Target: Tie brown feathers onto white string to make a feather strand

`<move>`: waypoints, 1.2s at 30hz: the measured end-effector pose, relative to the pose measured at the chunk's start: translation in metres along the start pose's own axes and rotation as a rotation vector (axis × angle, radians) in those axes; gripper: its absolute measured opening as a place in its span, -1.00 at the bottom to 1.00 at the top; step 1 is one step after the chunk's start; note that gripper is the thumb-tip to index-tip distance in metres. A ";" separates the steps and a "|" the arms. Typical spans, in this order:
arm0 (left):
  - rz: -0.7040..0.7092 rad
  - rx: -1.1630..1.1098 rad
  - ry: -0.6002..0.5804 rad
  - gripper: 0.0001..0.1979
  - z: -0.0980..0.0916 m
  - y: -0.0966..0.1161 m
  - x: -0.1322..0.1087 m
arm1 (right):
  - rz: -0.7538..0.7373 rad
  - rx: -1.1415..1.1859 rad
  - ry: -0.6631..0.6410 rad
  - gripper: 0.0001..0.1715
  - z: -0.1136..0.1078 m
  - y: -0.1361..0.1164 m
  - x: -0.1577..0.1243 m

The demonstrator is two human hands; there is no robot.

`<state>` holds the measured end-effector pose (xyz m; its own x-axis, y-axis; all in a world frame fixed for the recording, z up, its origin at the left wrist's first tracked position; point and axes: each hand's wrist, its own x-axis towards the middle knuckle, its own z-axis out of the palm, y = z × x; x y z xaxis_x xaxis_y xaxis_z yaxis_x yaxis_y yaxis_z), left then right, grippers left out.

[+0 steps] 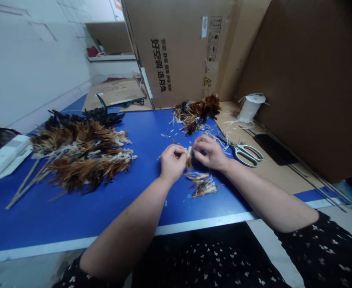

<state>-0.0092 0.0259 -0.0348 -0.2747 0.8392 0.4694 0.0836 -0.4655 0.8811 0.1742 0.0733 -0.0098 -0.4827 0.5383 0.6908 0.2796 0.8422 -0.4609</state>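
Note:
A small bunch of feathers (189, 160), brown with pale fluffy quill ends, is upright between my hands over the blue table. My left hand (172, 162) pinches it from the left, thumb and forefinger closed near its pale top. On the other side, my right hand (209, 153) has its fingers curled and closed against the same top end; whatever its fingertips grip is hidden. Just below both hands lies a little pile of loose feathers (203, 185). Scissors (245, 153) with pale handles rest to the right of my right hand.
Large brown and black feather bundles (88, 156) lie at left on the blue table (145, 200). More feathers (198, 112) sit at the back. A white spool (250, 108) stands on cardboard at right, near thin sticks (310, 176). Tall cardboard boxes (182, 52) border the back and right.

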 end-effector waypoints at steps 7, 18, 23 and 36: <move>-0.157 -0.097 0.112 -0.82 0.000 -0.005 0.003 | 0.085 -0.104 -0.061 -0.87 -0.005 -0.001 -0.001; -0.054 -0.095 0.000 -0.77 0.003 0.004 -0.001 | 0.250 -0.080 -0.121 -0.55 0.003 -0.002 0.001; -0.075 -0.166 -0.060 -0.77 0.002 0.010 0.000 | 0.236 -0.103 -0.068 -0.44 0.013 0.006 -0.002; -0.162 -0.149 -0.116 -0.73 0.002 -0.001 0.001 | 0.229 -0.598 -0.275 -0.84 0.018 -0.008 0.001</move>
<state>-0.0074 0.0278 -0.0347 -0.1600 0.9291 0.3335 -0.0975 -0.3511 0.9312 0.1562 0.0667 -0.0158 -0.5281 0.7436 0.4100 0.7701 0.6229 -0.1378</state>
